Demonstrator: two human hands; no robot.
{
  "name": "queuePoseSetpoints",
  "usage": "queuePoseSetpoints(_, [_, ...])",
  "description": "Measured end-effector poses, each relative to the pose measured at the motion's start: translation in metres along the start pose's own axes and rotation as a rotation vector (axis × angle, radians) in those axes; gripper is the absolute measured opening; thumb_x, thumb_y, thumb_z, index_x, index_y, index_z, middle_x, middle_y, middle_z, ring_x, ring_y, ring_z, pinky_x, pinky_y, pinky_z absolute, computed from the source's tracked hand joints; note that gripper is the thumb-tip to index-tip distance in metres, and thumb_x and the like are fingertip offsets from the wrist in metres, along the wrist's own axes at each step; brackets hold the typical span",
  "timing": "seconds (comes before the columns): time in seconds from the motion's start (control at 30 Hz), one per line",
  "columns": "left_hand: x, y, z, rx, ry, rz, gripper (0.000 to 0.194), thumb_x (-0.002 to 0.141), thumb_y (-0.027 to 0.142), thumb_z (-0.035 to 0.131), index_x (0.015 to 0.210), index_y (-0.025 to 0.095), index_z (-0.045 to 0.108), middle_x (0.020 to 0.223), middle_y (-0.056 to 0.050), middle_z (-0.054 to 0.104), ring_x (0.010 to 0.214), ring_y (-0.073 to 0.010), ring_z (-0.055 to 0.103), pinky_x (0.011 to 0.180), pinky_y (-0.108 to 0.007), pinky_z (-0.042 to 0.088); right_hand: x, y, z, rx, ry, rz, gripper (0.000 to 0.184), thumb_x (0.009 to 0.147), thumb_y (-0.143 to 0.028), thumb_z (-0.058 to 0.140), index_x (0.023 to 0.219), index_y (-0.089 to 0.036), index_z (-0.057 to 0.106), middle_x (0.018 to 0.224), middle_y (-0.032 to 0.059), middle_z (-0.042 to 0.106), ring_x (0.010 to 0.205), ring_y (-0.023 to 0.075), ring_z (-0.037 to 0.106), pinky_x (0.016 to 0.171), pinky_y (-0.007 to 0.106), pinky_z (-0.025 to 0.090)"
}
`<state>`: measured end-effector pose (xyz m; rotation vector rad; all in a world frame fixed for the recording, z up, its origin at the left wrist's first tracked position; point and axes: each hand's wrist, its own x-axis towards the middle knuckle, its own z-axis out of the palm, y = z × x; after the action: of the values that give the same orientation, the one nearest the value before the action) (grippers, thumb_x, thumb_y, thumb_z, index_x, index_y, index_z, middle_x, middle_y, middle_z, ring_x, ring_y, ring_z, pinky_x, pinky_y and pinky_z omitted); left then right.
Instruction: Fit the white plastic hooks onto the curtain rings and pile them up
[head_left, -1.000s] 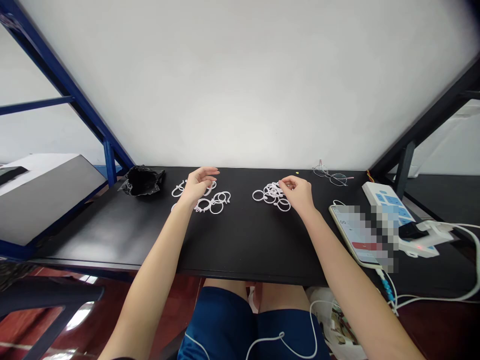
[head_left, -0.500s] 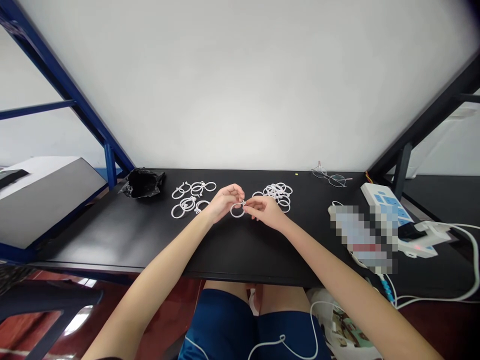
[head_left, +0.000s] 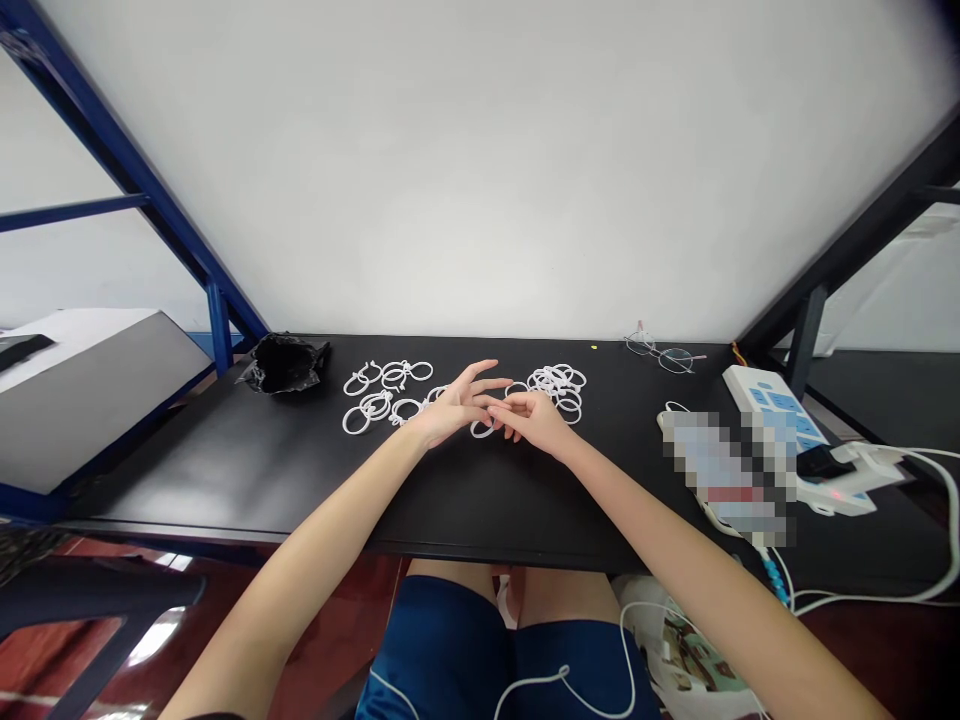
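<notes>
My right hand (head_left: 536, 418) is closed in a pinch on a white curtain ring (head_left: 481, 431), which hangs just above the black table. My left hand (head_left: 457, 408) reaches across from the other side. Its fingers are stretched out and spread, with their tips close to the right fingertips and the top of the ring. The ring's upper part is hidden behind the fingers. Beyond my right hand lies a tangled pile of white rings (head_left: 559, 382). To the left of my left hand, several more rings (head_left: 375, 405) are spread in loose groups, some linked or overlapping.
A crumpled black plastic bag (head_left: 286, 365) stands open at the back left. Eyeglasses (head_left: 667, 352) lie at the back right. Nearer on the right are a blurred-out phone-like object (head_left: 720, 480), a power strip (head_left: 776, 400) and white cables (head_left: 930, 590). Blue metal bars (head_left: 184, 235) frame the left side.
My left hand's fingers have opened and stretched to the right over the ring. The ring has shifted slightly right and down, still in my right hand.
</notes>
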<state>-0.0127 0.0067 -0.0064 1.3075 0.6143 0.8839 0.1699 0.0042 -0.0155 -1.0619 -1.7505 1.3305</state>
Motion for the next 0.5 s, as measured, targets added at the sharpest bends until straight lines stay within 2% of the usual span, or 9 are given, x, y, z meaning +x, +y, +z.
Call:
queuePoseSetpoints(0.07, [0.001,-0.003,0.001,-0.03,0.001,0.012,0.076,0.067,0.004,0.063,0.134,0.029,0.04,0.139,-0.013,0.048,0.105,-0.0216,0.061,0.076,-0.031,0.051,0.001,0.001,-0.001,0.005,0.027,0.013,0.029,0.076,-0.044,0.067,0.076,-0.015,0.07,0.066,0.0045,0.068,0.051,0.0104,0.058,0.043,0.02,0.046])
queuePoseSetpoints(0.17, [0.003,-0.007,-0.001,-0.006,0.052,0.025,0.058,0.069,0.007,0.067,0.123,0.023,0.052,0.131,-0.011,0.055,0.106,-0.0213,0.059,0.08,-0.031,0.051,0.003,0.003,-0.003,0.03,0.053,0.016,0.027,0.075,-0.041,0.069,0.078,-0.015,0.07,0.07,0.0055,0.069,0.053,0.0109,0.059,0.043,0.02,0.046])
queuePoseSetpoints(0.3, [0.006,-0.009,-0.008,0.172,0.194,0.031,0.034,0.075,0.024,0.071,0.107,0.018,0.063,0.112,-0.01,0.065,0.099,-0.0201,0.062,0.074,-0.027,0.051,0.003,0.002,-0.008,0.069,0.09,-0.014,0.028,0.075,-0.042,0.069,0.082,-0.015,0.069,0.072,0.0057,0.07,0.058,0.0122,0.061,0.045,0.021,0.047])
queuePoseSetpoints(0.37, [0.006,-0.008,-0.011,0.283,0.209,0.007,0.033,0.076,0.034,0.071,0.104,0.017,0.066,0.102,-0.01,0.069,0.093,-0.0201,0.064,0.069,-0.027,0.051,0.002,-0.001,-0.01,0.077,0.099,-0.031,0.029,0.075,-0.044,0.07,0.082,-0.016,0.07,0.074,0.0059,0.07,0.062,0.0136,0.063,0.046,0.021,0.048])
queuePoseSetpoints(0.5, [0.005,-0.004,-0.012,0.365,0.141,-0.057,0.039,0.077,0.045,0.069,0.101,0.015,0.07,0.089,-0.01,0.072,0.079,-0.0197,0.067,0.059,-0.025,0.051,0.001,-0.005,-0.011,0.122,0.125,-0.049,0.03,0.071,-0.044,0.073,0.08,-0.016,0.071,0.076,0.0064,0.072,0.067,0.0168,0.067,0.048,0.022,0.049])
